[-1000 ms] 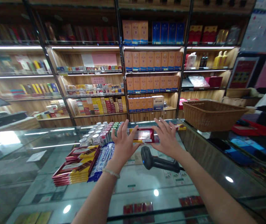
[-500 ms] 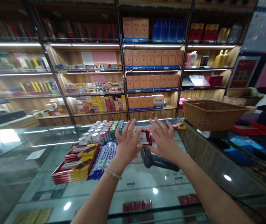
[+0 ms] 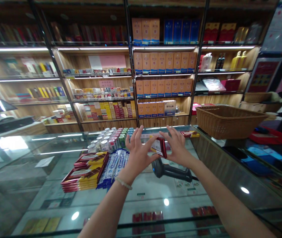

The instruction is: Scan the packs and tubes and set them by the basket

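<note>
Between my two hands, a few red-wrapped chocolate bars (image 3: pixel 161 147) are held tilted on edge above the counter, a white barcode label facing left. The thumb and fingers of my left hand (image 3: pixel 139 152) grip their left side. My right hand (image 3: pixel 180 149) pinches the right side, its upper fingers raised and spread. Just below lies a black handheld barcode scanner (image 3: pixel 172 172) on the glass. Left of my hands sit piled red-and-yellow chocolate bars (image 3: pixel 85 173), with blue-and-white stick packets (image 3: pixel 113 167) beside them. Behind those stand rows of small capped containers (image 3: pixel 110 138).
The glass counter (image 3: pixel 121 201) displays goods underneath. A wicker basket (image 3: pixel 229 122) stands at right, near a dark phone (image 3: pixel 235 152). Another chocolate bar (image 3: pixel 190 134) lies near the counter's far edge. Behind are shelves of orange boxes (image 3: pixel 164 62).
The chocolate bars have turned from label-up to tilted on edge, and my fingers have closed in on them. The view has shifted slightly to the left.
</note>
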The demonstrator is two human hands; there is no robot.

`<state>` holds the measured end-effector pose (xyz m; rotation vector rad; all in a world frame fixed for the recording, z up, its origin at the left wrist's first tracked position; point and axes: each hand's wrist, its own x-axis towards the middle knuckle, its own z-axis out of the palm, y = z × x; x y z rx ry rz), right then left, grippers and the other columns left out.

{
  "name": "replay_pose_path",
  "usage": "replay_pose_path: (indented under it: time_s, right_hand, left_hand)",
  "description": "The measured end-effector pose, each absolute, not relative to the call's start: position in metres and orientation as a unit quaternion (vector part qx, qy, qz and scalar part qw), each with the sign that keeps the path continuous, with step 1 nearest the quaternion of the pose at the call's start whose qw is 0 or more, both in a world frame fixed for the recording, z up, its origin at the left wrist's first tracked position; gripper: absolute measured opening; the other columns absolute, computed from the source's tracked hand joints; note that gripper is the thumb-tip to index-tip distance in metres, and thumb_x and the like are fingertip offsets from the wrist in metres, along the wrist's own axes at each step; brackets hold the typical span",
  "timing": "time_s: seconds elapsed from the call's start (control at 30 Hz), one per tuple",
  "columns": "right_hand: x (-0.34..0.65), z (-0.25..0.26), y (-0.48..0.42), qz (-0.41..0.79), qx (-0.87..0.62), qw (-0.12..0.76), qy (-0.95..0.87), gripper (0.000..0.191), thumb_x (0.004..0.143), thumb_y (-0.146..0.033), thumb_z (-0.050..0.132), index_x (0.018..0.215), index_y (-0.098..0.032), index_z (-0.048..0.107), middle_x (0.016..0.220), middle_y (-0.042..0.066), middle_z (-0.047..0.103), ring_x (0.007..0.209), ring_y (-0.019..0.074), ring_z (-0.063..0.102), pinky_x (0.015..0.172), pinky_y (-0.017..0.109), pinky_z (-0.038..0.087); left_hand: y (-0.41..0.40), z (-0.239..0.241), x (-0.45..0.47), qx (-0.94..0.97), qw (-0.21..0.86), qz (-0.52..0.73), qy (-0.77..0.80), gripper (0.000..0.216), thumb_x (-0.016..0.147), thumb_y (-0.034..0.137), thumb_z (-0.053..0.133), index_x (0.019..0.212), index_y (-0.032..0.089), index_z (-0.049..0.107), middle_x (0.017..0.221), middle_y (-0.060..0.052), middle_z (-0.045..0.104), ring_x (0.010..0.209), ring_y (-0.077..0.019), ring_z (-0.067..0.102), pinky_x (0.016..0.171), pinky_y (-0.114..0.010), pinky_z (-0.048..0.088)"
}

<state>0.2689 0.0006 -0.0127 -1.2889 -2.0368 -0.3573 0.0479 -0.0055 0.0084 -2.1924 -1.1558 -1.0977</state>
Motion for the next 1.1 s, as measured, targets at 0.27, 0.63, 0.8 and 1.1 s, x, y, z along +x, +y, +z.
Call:
replay_pose_path:
  time_s: [0.27, 0.63, 0.8, 1.1]
  right_hand:
    - [0.259, -0.025, 0.007, -0.121, -0.445, 0.414, -0.784, 0.073, 0.079, -0.045, 0.08, 0.145, -0.034, 0.052, 0.169, 0.014, 0.03, 0.155, 0.0382, 0.031, 0.12, 0.062, 0.031]
    - [0.274, -0.01, 0.002, -0.214, -0.477, 0.387, -0.759, 0.058, 0.083, -0.048, 0.075, 0.134, -0.026, 0.058, 0.169, 0.017, 0.032, 0.157, 0.0384, 0.026, 0.123, 0.067, 0.019]
    - [0.278, -0.011, 0.004, -0.266, -0.497, 0.357, -0.745, 0.057, 0.082, -0.049, 0.076, 0.129, -0.022, 0.06, 0.167, 0.019, 0.037, 0.156, 0.038, 0.028, 0.125, 0.064, 0.013]
    - [0.284, -0.011, 0.005, -0.281, -0.502, 0.329, -0.749, 0.058, 0.082, -0.053, 0.077, 0.13, -0.024, 0.061, 0.167, 0.017, 0.036, 0.156, 0.0378, 0.025, 0.125, 0.064, 0.009]
  left_hand:
    - [-0.011, 0.005, 0.056, -0.808, 0.187, -0.412, -0.376, 0.069, 0.077, 0.05, 0.086, 0.141, 0.04, 0.064, 0.17, -0.011, 0.025, 0.156, -0.0409, 0.025, 0.127, -0.062, 0.009]
    - [0.005, 0.011, 0.04, -0.792, 0.184, -0.409, -0.415, 0.091, 0.072, 0.067, 0.084, 0.152, 0.034, 0.053, 0.172, -0.017, 0.019, 0.157, -0.0459, 0.02, 0.126, -0.065, 0.013]
    - [0.008, 0.013, 0.036, -0.792, 0.183, -0.399, -0.423, 0.098, 0.071, 0.065, 0.085, 0.156, 0.035, 0.047, 0.173, -0.016, 0.019, 0.159, -0.044, 0.017, 0.127, -0.063, 0.01]
    - [0.01, 0.014, 0.03, -0.797, 0.228, -0.369, -0.421, 0.071, 0.075, 0.059, 0.085, 0.137, 0.033, 0.064, 0.171, -0.017, 0.026, 0.158, -0.0421, 0.024, 0.127, -0.065, 0.005]
